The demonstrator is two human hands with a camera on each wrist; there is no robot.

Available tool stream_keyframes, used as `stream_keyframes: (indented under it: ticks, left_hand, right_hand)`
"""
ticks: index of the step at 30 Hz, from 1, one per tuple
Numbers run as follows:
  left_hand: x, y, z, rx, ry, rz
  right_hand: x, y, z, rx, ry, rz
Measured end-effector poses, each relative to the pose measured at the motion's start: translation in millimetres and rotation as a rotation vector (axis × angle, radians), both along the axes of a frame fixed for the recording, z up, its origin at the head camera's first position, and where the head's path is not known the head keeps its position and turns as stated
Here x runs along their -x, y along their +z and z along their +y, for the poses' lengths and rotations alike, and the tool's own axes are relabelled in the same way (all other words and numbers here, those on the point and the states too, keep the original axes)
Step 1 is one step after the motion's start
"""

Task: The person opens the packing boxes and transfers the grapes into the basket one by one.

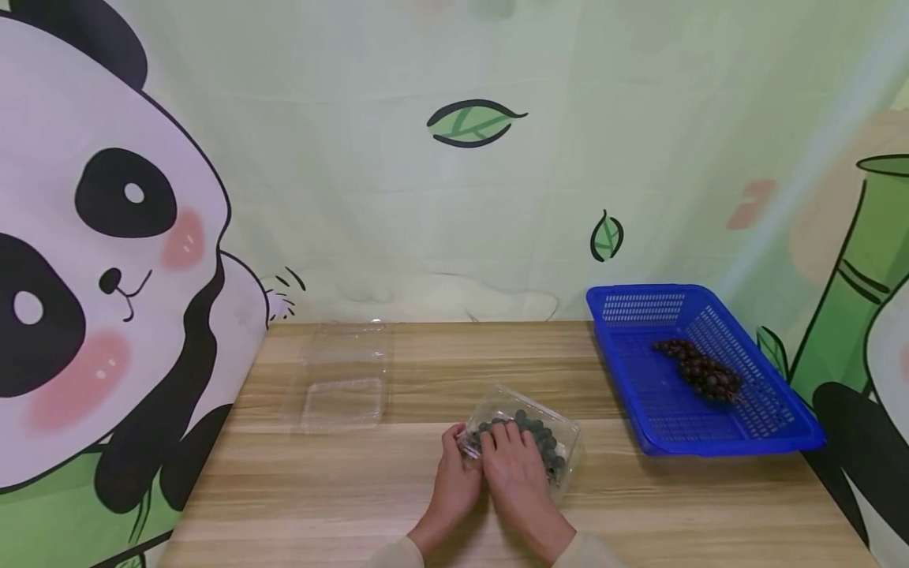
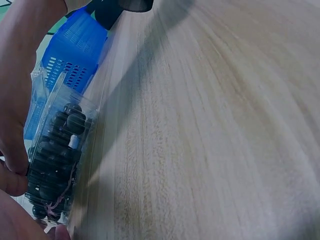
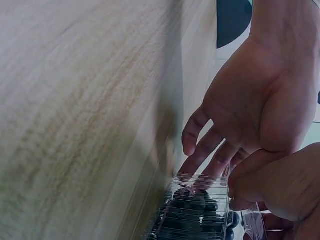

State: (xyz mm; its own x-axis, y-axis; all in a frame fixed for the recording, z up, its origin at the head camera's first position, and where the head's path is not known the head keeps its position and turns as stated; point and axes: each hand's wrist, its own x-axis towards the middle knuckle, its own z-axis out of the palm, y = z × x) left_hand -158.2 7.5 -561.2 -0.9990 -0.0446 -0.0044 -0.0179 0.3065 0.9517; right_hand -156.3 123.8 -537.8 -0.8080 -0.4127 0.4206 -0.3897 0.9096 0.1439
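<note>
A clear plastic box [image 1: 564,426] holding dark grapes [image 1: 543,438] stands angled on the wooden table in front of me. My left hand [image 1: 457,477] grips the box at its left corner, with crinkled clear plastic beside the fingers. The right hand [image 1: 514,473] reaches over the near rim, its extended fingers resting on the grapes. From the left wrist, the packed grapes [image 2: 57,165] and a pinkish stem show through the box wall. In the right wrist view, the right hand's fingers [image 3: 202,152] pass partly behind the box's ribbed wall [image 3: 200,182].
At the right of the wooden table [image 1: 319,489] stands a blue plastic basket [image 1: 639,394] with a bunch of dark reddish grapes [image 1: 703,371] in it. Another clear plastic container [image 1: 344,402] lies at the back left. A panda-print cloth [image 1: 355,173] hangs behind the table.
</note>
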Motion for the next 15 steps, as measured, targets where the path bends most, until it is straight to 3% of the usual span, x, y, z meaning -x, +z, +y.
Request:
stream_keyframes:
  ticks: [15]
  left_hand:
    - [-3.3, -0.8, 6.3, -0.041, 0.073, -0.006]
  right_hand:
    - [0.9, -0.5, 2.4, -0.024, 0.015, 0.017]
